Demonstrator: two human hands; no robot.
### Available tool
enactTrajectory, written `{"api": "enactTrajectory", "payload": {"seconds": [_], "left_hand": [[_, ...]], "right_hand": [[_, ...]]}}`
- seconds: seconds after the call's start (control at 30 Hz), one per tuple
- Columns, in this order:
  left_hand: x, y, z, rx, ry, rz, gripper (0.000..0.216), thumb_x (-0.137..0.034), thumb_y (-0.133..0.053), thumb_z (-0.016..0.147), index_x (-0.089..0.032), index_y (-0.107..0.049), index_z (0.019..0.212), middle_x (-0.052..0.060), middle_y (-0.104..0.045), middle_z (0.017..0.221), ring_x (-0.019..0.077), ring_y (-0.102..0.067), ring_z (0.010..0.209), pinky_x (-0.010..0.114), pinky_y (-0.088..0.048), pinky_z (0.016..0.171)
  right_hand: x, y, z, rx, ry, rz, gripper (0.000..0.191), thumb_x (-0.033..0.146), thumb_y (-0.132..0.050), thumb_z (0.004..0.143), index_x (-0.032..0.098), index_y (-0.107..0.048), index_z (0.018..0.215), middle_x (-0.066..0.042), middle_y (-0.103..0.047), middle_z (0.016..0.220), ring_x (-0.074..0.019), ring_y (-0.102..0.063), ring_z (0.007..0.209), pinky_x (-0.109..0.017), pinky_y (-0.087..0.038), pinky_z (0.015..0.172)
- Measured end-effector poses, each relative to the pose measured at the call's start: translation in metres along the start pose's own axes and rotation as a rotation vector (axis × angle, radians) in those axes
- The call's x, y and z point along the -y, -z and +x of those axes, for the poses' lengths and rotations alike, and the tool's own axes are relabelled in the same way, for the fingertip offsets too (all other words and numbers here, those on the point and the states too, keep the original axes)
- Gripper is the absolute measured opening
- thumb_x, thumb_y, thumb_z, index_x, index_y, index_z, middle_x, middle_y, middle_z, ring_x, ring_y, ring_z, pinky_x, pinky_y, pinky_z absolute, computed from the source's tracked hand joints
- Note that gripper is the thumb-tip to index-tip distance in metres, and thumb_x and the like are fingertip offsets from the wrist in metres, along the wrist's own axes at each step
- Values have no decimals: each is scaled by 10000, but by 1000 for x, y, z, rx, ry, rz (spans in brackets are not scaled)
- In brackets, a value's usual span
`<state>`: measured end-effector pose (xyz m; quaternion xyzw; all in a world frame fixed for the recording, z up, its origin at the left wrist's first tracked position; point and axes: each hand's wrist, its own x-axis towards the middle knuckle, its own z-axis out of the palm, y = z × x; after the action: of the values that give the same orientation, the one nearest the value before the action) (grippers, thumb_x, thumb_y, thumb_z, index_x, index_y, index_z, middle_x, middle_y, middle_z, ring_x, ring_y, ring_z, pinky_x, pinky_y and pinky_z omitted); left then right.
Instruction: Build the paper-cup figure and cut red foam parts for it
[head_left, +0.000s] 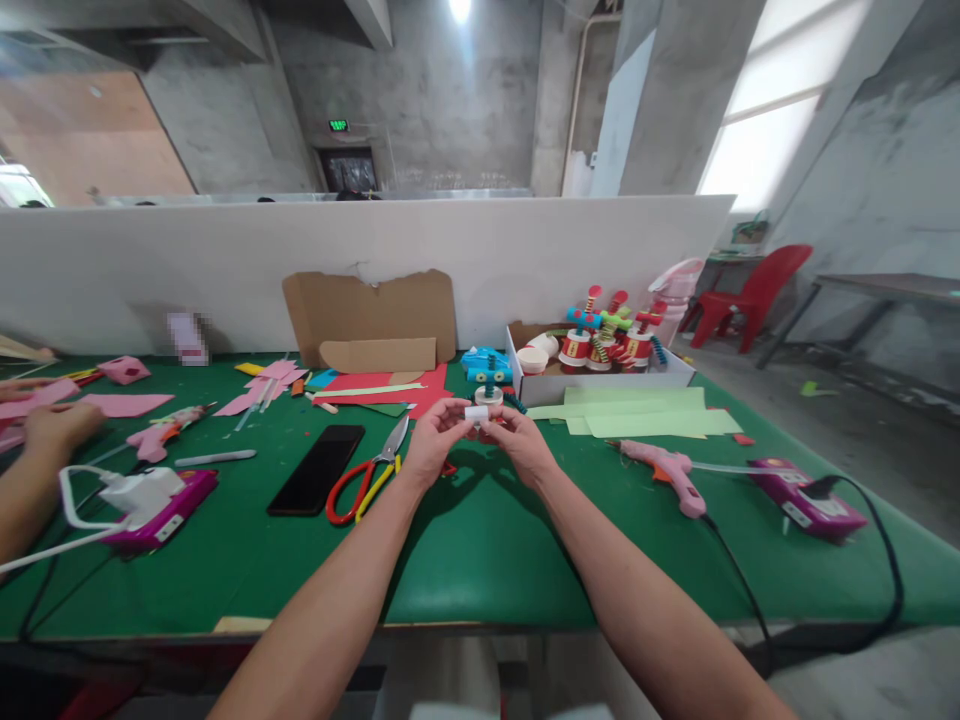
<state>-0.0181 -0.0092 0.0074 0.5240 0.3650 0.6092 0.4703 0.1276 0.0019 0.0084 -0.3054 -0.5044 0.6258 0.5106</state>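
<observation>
In the head view, a small white roll [475, 413] is held lengthwise between the fingertips of the left hand [435, 440] and the right hand [527, 443], each grip pinched narrow on one end. It is raised over the middle of the green table [487, 575]. Just beyond it, toward the far edge, a blue paper figure [489, 372] is seen; whether it is touched cannot be told. Scissors [386, 455] and a black phone [316, 470] are laid left of the hands. Toward the right edge, a pink glue gun [667, 470] is placed near a purple power strip [808, 498]. Finished-looking figures [576, 348] are kept in an open box [611, 384] by the far edge. At the left edge, pink paper [127, 404] is handled by a co-worker's hand [60, 424].
</observation>
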Motion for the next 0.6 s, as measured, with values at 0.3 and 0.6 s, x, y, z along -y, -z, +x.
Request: {"api": "enactTrajectory", "payload": {"seconds": [0.3,0.6], "left_hand": [[-4,-3,0,-80,2,-16,367,-313,-787,596,-176,-562,851,-50,-586,688,77,-533,568,217,-440,566],[-4,-1,0,-16,101,-121,339,-371,-793,586,-178,-547,717,-92,-474,445,49,-404,378,186,-319,403]], "right_hand": [[-5,3,5,-85,137,-64,248,399,-781,613,207,-683,736,-21,-695,847,-156,-619,714,-329,-500,756],[-10,4,6,-135,201,-87,197,348,-758,615,204,-634,664,-35,-651,970,-177,-603,800,-341,-508,777]]}}
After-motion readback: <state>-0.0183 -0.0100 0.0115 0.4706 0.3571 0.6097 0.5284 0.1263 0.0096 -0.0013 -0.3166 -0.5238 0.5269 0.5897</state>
